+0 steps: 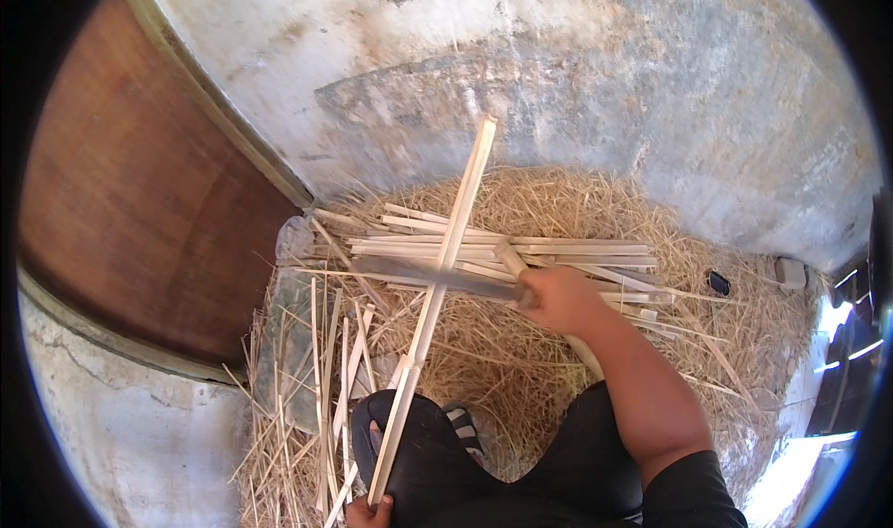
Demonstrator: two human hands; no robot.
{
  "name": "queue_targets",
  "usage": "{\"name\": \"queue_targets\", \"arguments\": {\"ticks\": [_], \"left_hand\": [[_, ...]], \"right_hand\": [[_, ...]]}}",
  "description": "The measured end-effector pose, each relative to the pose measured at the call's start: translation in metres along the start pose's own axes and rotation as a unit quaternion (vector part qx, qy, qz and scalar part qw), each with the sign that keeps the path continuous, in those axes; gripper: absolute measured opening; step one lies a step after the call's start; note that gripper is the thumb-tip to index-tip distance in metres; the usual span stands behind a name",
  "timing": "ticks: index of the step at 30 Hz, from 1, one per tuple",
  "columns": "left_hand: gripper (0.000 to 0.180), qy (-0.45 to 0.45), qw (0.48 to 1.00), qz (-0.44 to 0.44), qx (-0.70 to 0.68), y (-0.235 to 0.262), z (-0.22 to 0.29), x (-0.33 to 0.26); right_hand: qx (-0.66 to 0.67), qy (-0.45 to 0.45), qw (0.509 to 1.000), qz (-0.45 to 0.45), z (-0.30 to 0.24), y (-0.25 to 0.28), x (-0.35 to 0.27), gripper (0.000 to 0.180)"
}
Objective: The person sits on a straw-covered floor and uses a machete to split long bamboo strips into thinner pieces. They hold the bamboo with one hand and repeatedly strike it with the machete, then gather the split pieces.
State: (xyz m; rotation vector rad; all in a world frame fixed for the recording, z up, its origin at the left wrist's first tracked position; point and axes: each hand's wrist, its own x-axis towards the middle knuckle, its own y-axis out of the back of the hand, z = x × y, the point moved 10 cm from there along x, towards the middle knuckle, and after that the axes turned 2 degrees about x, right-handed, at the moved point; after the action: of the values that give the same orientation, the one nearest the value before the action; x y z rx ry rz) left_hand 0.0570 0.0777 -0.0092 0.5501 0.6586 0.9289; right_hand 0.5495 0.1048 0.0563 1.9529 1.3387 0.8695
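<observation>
A long split bamboo strip (420, 347) slants up from my lap toward the wall, its far end raised. My left hand (370, 512) grips its near end at the lower edge, fingers partly cut off by the frame. My right hand (561, 300) is closed round the handle of a large knife (479, 286). The knife's blade points left and crosses the strip around its middle; motion blurs it, and I cannot tell whether it touches. A pale thick stick (510, 259) passes under my right hand.
Several split bamboo strips (586, 248) lie in a pile on the straw (558, 198) ahead. More thin strips (321, 379) lie at the left. A weathered wall (577, 81) stands behind, a brown door (158, 174) at left. A small black object (718, 282) rests at right.
</observation>
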Motion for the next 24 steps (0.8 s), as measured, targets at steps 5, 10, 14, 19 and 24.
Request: {"name": "queue_targets", "arguments": {"ticks": [5,10,14,19,24], "left_hand": [[0.059,0.015,0.996,0.057,0.063,0.004,0.004,-0.005],[0.059,0.054,0.991,0.017,0.124,0.004,-0.001,-0.011],[0.06,0.075,0.988,-0.001,0.135,-0.001,0.003,-0.009],[0.059,0.088,0.989,-0.011,0.116,-0.001,0.009,-0.015],[0.055,0.078,0.988,-0.021,0.13,-0.002,0.017,-0.011]], "right_hand": [[-0.111,0.145,0.975,-0.127,-0.065,-0.021,-0.016,0.019],[-0.053,-0.044,0.997,-0.036,0.013,0.026,-0.002,0.023],[-0.064,-0.071,0.994,-0.059,0.011,0.024,-0.012,0.025],[-0.028,0.001,0.983,-0.181,-0.007,-0.004,-0.021,0.027],[-0.002,-0.124,0.99,-0.061,0.035,0.031,-0.009,0.031]]}}
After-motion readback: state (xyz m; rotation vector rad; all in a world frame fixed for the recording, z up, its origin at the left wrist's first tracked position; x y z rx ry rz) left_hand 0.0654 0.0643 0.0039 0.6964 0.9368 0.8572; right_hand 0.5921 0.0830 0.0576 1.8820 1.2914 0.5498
